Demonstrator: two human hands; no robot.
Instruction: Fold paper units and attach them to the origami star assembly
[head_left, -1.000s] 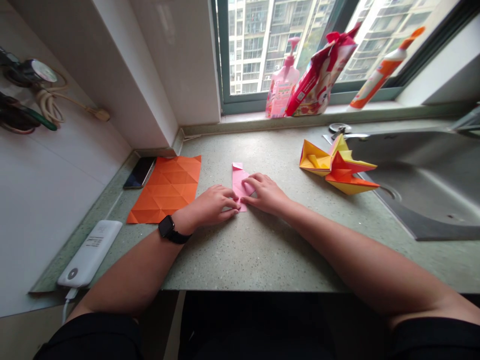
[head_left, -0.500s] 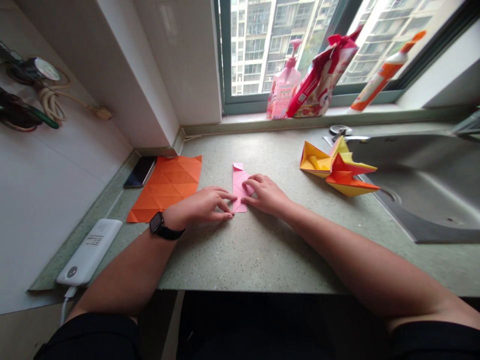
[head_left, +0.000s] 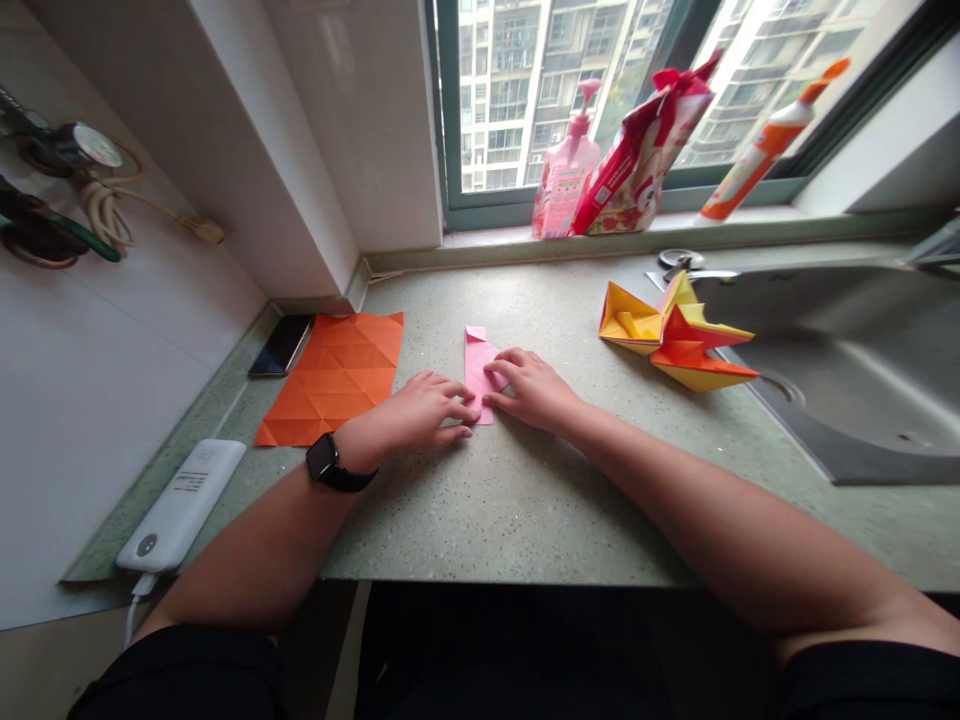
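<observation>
A narrow strip of folded pink paper (head_left: 478, 380) lies flat on the counter, with a small flap turned over at its far end. My right hand (head_left: 536, 390) holds it down from the right, thumb and fingertips bent onto it and partly covering that side. From the left, my left hand (head_left: 427, 410) touches the near-left edge with its fingertips, its fingers stretched out and slightly apart. Beside that hand an orange paper sheet (head_left: 334, 370), creased into a grid of triangles, lies spread out.
A yellow and orange folded-paper model (head_left: 675, 335) stands by the sink (head_left: 862, 370) at right. At left lie a phone (head_left: 280, 346) and a white power bank (head_left: 182, 505) with a cable. A pump bottle (head_left: 568, 175), a red bag (head_left: 645, 150) and an orange-white bottle (head_left: 772, 145) line the windowsill.
My left hand has shifted slightly right, its fingertips now farther onto the near end of the pink paper. My right hand and the paper stay in place.
</observation>
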